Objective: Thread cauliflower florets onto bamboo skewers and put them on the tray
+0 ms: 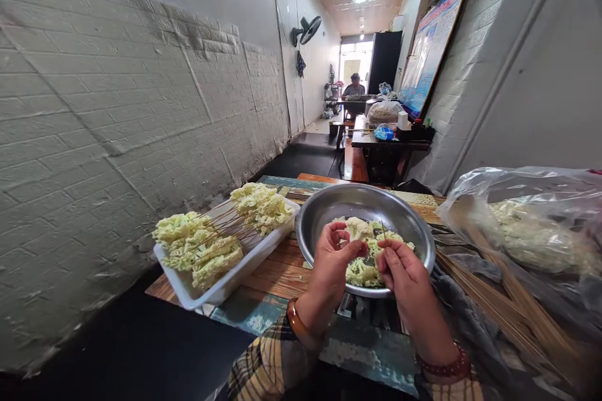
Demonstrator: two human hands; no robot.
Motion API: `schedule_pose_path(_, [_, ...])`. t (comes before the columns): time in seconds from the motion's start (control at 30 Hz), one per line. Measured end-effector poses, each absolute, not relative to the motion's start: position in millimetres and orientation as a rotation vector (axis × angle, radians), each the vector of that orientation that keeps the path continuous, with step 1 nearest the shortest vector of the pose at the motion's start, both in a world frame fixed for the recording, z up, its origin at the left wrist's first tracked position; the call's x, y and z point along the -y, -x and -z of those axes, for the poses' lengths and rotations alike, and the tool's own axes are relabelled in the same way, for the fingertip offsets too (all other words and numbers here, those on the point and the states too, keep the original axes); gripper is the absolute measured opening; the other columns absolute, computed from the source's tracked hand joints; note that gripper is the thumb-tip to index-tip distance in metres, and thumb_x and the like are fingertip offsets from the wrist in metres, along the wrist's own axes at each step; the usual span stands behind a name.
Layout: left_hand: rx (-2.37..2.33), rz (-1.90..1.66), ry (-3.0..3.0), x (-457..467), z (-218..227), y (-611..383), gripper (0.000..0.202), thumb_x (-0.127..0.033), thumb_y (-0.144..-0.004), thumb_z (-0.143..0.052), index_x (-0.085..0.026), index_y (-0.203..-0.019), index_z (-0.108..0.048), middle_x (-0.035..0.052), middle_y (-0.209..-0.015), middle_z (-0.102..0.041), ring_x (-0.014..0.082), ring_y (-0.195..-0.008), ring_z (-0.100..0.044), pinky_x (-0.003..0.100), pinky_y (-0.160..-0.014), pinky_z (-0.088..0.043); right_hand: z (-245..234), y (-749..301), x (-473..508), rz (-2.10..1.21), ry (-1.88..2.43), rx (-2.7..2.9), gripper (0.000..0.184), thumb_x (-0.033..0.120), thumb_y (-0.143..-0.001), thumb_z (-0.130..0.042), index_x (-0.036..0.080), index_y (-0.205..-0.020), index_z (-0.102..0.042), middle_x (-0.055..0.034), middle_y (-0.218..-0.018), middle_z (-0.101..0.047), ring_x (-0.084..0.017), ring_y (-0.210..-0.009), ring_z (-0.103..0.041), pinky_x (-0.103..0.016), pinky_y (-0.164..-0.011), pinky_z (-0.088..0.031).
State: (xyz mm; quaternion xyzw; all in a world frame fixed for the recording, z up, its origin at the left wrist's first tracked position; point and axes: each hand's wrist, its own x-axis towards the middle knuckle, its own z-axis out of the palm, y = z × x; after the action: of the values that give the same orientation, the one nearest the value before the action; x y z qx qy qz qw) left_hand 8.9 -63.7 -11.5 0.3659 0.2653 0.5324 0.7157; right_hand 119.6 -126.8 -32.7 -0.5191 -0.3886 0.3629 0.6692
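Observation:
Over a wide steel bowl [320, 207], my left hand [333, 254] pinches a cauliflower floret [358, 229] between thumb and fingers. Close beside it, my right hand [402, 266] is closed on a thin wooden skewer [383, 229], whose end sticks up above the fingertips. More loose cauliflower pieces [364, 272] lie in the bowl below both hands. To the left stands a white plastic tray [226, 288] with skewered cauliflower [214, 263] piled at its two ends, the sticks pointing inward.
A bundle of bare skewers [498, 301] lies right of the bowl. Behind it sits a clear plastic bag [540, 225] of cauliflower. Everything rests on a painted plank table [273, 276]. Farther back, a person [354, 88] sits at another table; a brick-patterned wall [117, 106] runs along the left.

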Motion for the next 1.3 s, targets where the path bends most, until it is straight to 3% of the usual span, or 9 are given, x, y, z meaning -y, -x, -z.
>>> schedule_pose_path(0.13, [-0.574,-1.181,-0.864,69.3,15.9,-15.7,0.048,-0.017,-0.061,-0.082,-0.019,-0.100,-0.056,-0.0055,-0.076,-0.056,0.0096,-0.070,-0.059,0.025,-0.072,-0.046,26.6,-119.3,125.2,-0.921,1.152,0.807,0.039,0.046,-0.079,-0.069,0.018,-0.106,-0.063,0.0065,-0.064,-0.050,-0.007,-0.048,-0.039,-0.021,-0.044,-0.035])
schedule_pose_path(0.33, [-0.529,-1.082,-1.028,73.1,17.7,-13.0,0.038,-0.023,-0.063,-0.083,-0.016,-0.094,-0.063,0.0010,-0.084,-0.063,0.0125,-0.078,-0.057,0.024,-0.073,-0.044,18.0,-120.4,122.1,-0.977,1.076,0.807,0.031,0.042,-0.072,-0.075,0.018,-0.092,-0.069,0.0050,-0.066,-0.057,-0.008,-0.053,-0.044,-0.022,-0.051,-0.039])
schedule_pose_path(0.47, [-0.540,-1.004,-1.026,70.9,14.6,-3.9,0.035,-0.029,-0.068,-0.079,-0.015,-0.097,-0.066,0.0016,-0.081,-0.061,0.0107,-0.072,-0.054,0.022,-0.064,-0.042,15.6,-122.3,123.8,-1.058,1.049,0.810,0.029,0.045,-0.073,-0.073,0.018,-0.080,-0.067,0.0080,-0.053,-0.047,-0.008,-0.047,-0.040,-0.022,-0.048,-0.038])
schedule_pose_path(0.63, [-0.556,-0.998,-1.075,71.4,8.4,2.3,0.048,-0.025,-0.069,-0.077,-0.017,-0.114,-0.062,-0.0008,-0.081,-0.059,0.0080,-0.063,-0.051,0.020,-0.055,-0.039,17.6,-122.5,127.9,-1.080,1.053,0.884,0.028,0.044,-0.075,-0.072,0.018,-0.085,-0.069,0.0062,-0.057,-0.052,-0.008,-0.048,-0.041,-0.023,-0.050,-0.041])
schedule_pose_path(0.77, [-0.604,-1.040,-1.205,74.5,4.6,2.0,0.033,-0.018,-0.071,-0.070,-0.015,-0.103,-0.065,0.0020,-0.088,-0.064,0.0094,-0.070,-0.055,0.021,-0.062,-0.043,23.6,-122.5,127.1,-0.969,1.133,1.042,0.029,0.046,-0.081,-0.064,0.019,-0.091,-0.066,0.0006,-0.072,-0.063,-0.014,-0.064,-0.056,-0.026,-0.062,-0.047])
schedule_pose_path(0.9, [-0.666,-1.119,-1.298,73.8,10.0,1.7,0.027,-0.012,-0.067,-0.066,-0.016,-0.093,-0.060,0.0013,-0.087,-0.065,0.0120,-0.076,-0.059,0.023,-0.070,-0.046,26.4,-122.5,124.9,-0.786,1.270,1.190,0.022,0.042,-0.080,-0.064,0.020,-0.083,-0.065,-0.0016,-0.075,-0.066,-0.020,-0.076,-0.061,-0.029,-0.068,-0.047])
schedule_pose_path(1.1, [-0.752,-1.134,-1.402,72.8,18.8,-0.9,0.031,-0.005,-0.057,-0.055,-0.018,-0.086,-0.052,-0.0030,-0.076,-0.059,0.0094,-0.068,-0.054,0.019,-0.062,-0.042,30.4,-119.0,123.6,-0.575,1.405,1.175,0.007,0.027,-0.071,-0.065,0.021,-0.068,-0.063,-0.0007,-0.066,-0.065,-0.018,-0.064,-0.054,-0.031,-0.064,-0.043])
schedule_pose_path(1.3, [-0.648,-1.080,-1.131,80.8,12.4,-16.4,0.033,-0.009,-0.057,-0.054,-0.019,-0.087,-0.048,-0.0050,-0.072,-0.058,0.0088,-0.057,-0.051,0.019,-0.050,-0.041,40.7,-109.1,124.9,-0.535,1.355,1.049,0.019,0.038,-0.083,-0.054,0.020,-0.081,-0.061,-0.0017,-0.072,-0.066,-0.018,-0.067,-0.058,-0.028,-0.062,-0.047])
